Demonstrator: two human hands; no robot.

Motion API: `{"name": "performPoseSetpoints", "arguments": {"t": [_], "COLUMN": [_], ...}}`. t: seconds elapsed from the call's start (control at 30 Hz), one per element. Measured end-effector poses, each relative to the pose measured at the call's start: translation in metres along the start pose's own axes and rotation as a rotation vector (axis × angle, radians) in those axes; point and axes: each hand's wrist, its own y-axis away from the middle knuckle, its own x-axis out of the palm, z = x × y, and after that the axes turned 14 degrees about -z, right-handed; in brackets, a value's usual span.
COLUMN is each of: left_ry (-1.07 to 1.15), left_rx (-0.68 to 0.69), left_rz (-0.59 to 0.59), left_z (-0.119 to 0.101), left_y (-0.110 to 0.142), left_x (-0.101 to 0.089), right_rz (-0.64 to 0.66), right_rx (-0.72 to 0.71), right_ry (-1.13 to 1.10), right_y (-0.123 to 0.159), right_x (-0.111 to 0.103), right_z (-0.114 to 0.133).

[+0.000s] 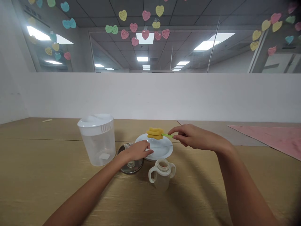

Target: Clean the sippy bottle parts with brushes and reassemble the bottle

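Note:
My right hand (191, 137) pinches the thin green handle of a brush with a yellow sponge head (155, 133), held over the far rim of a white plate (164, 150). My left hand (136, 150) rests on the plate's near left rim, its fingers curled onto the edge. Under my left wrist lies a round glass lid with a metal rim (130, 167). A small translucent two-handled cup (162, 173) stands open just in front of the plate.
A clear plastic pitcher with a white lid (98, 139) stands left of the plate on the wooden table (47, 175). A pink cloth (275, 137) lies at the far right. A white partition wall runs behind the table.

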Motion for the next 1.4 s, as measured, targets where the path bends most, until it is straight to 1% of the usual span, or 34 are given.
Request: {"name": "performPoseSetpoints", "arguments": {"t": [0.07, 0.2, 0.23, 0.3, 0.37, 0.43, 0.53, 0.63, 0.7, 0.77, 0.87, 0.93, 1.0, 1.07, 1.17, 1.23, 1.27, 1.3, 1.33, 1.4], "left_ry": [0.092, 0.330, 0.396, 0.504, 0.563, 0.575, 0.545, 0.525, 0.586, 0.721, 0.905, 0.939, 0.934, 0.944, 1.021, 1.064, 1.064, 1.040, 0.996, 0.870], "left_rx": [-0.034, -0.136, -0.160, -0.189, -0.182, -0.163, -0.151, -0.168, -0.203, -0.239, -0.274, -0.308, -0.349, -0.386, -0.418, -0.412, -0.401, -0.388, -0.376, -0.357], "left_rz": [-0.112, -0.448, -0.514, -0.580, -0.589, -0.586, -0.607, -0.611, -0.588, -0.583, -0.661, -0.729, -0.746, -0.697, -0.558, -0.476, -0.457, -0.463, -0.493, -0.585], "left_z": [0.002, 0.001, 0.000, -0.004, -0.009, -0.012, -0.014, -0.013, -0.012, -0.011, -0.013, -0.016, -0.019, -0.021, -0.021, -0.020, -0.020, -0.020, -0.020, -0.020], "left_y": [-0.003, -0.006, -0.006, -0.006, -0.005, -0.005, -0.004, -0.003, -0.004, -0.004, -0.006, -0.006, -0.005, -0.003, 0.000, 0.002, 0.003, 0.004, 0.004, 0.004], "left_x": [-0.007, -0.023, -0.026, -0.030, -0.031, -0.030, -0.031, -0.033, -0.035, -0.038, -0.041, -0.045, -0.048, -0.050, -0.052, -0.054, -0.055, -0.058, -0.060, -0.066], "right_rz": [-0.017, -0.114, -0.123, -0.088, -0.038, -0.036, -0.071, -0.075, -0.074, -0.066, -0.040, -0.024, -0.020, -0.021, -0.016, -0.011, -0.010, -0.012, -0.019, -0.040], "right_rx": [0.002, 0.057, 0.064, 0.033, -0.039, -0.090, -0.108, -0.114, -0.119, -0.117, -0.105, -0.108, -0.118, -0.128, -0.141, -0.146, -0.146, -0.144, -0.139, -0.123], "right_ry": [0.035, 0.155, 0.165, 0.122, 0.042, 0.007, 0.019, -0.002, -0.027, -0.061, -0.124, -0.153, -0.167, -0.178, -0.190, -0.191, -0.190, -0.189, -0.188, -0.181], "right_y": [-0.001, -0.004, -0.004, -0.003, -0.001, 0.002, 0.004, 0.004, 0.004, 0.004, 0.005, 0.005, 0.005, 0.005, 0.005, 0.004, 0.003, 0.001, 0.000, -0.002], "right_x": [0.001, 0.003, 0.003, 0.003, 0.001, 0.000, -0.001, -0.002, -0.003, -0.004, -0.006, -0.007, -0.007, -0.008, -0.008, -0.008, -0.009, -0.009, -0.009, -0.008], "right_z": [-0.003, -0.009, -0.008, -0.005, 0.001, 0.007, 0.011, 0.011, 0.010, 0.010, 0.011, 0.011, 0.011, 0.010, 0.007, 0.004, 0.002, 0.001, 0.000, -0.003]}}
